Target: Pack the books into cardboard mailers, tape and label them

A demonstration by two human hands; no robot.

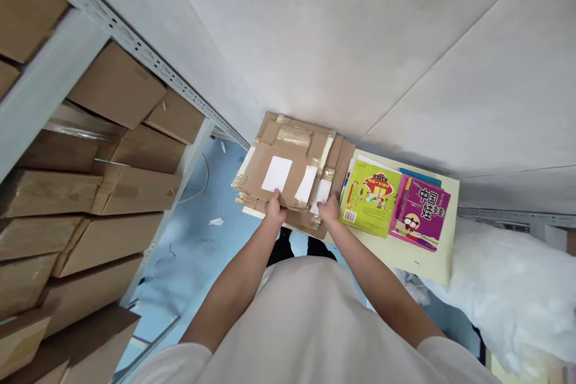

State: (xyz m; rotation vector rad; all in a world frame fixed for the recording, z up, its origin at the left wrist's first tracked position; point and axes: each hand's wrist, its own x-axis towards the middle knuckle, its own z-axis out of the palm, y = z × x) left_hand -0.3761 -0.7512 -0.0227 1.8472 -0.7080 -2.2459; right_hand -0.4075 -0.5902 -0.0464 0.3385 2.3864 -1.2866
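Note:
A stack of flattened cardboard boxes, with brown tape and white labels, lies on the left part of a pale yellow table. My left hand grips the near edge of the top cardboard piece, its thumb over a white label and its fingers hidden underneath. At the stack's near right corner my right hand is closed on the cardboard edge beside another white label. Just right of that hand lie a green book and a pile of purple books.
Metal shelving full of cardboard boxes stands on the left. A grey-white wall rises behind the table. Large white plastic bags bulge at the right. A paper scrap and a cable lie on the blue floor.

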